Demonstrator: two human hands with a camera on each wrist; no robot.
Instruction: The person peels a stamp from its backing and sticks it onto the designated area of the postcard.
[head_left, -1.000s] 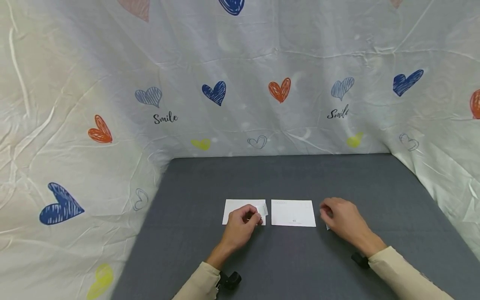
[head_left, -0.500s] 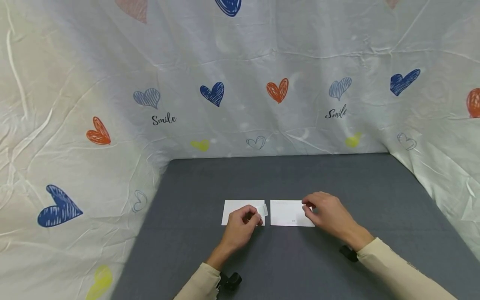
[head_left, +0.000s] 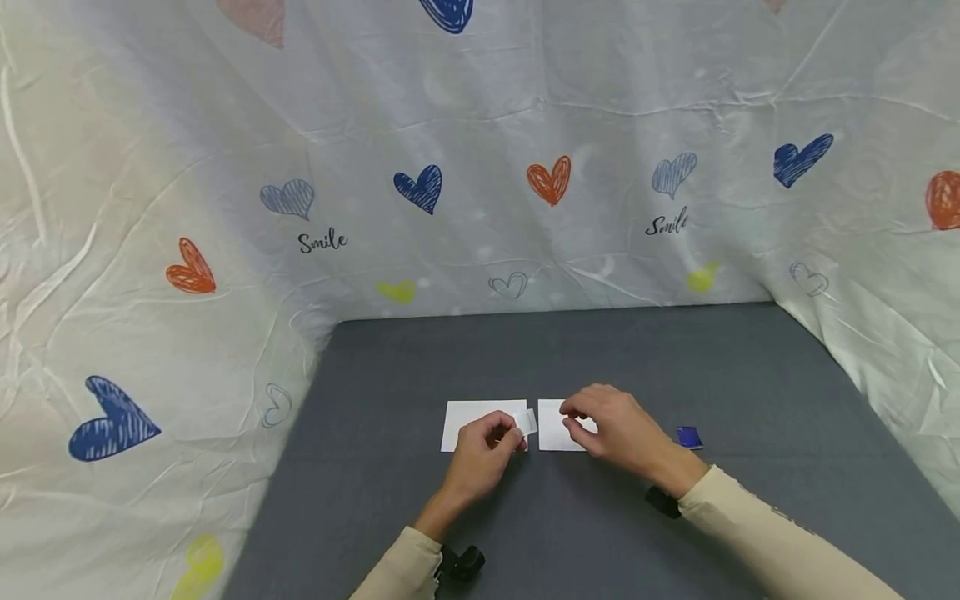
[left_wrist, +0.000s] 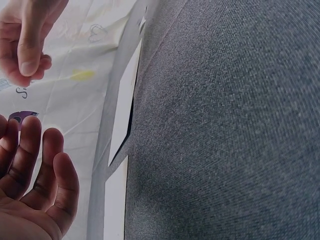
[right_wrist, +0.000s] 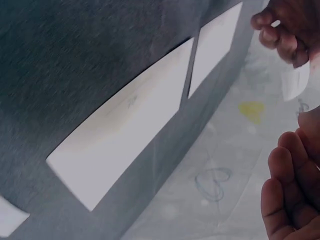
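My left hand (head_left: 480, 457) pinches a small thin sticker-like piece (head_left: 531, 422) between thumb and fingertips, above the left white card (head_left: 465, 421). Its face toward the head is pale; the left wrist view shows a purple printed side (left_wrist: 22, 119). My right hand (head_left: 621, 427) hovers over the right white card (head_left: 553, 433), thumb and index finger bent and apart, with nothing visible between them. Its fingers point toward the left hand. Faint small print marks the right card (right_wrist: 132, 110) in the right wrist view.
A small shiny blue-purple piece (head_left: 689, 437) lies on the dark grey tabletop (head_left: 570, 350), right of the cards. A white curtain (head_left: 465, 108) printed with hearts and "Smile" hangs around the table's back and sides.
My right hand has moved left from beyond the right card to over it, uncovering the blue-purple piece on the table. The left hand keeps its pinch and has hardly moved.
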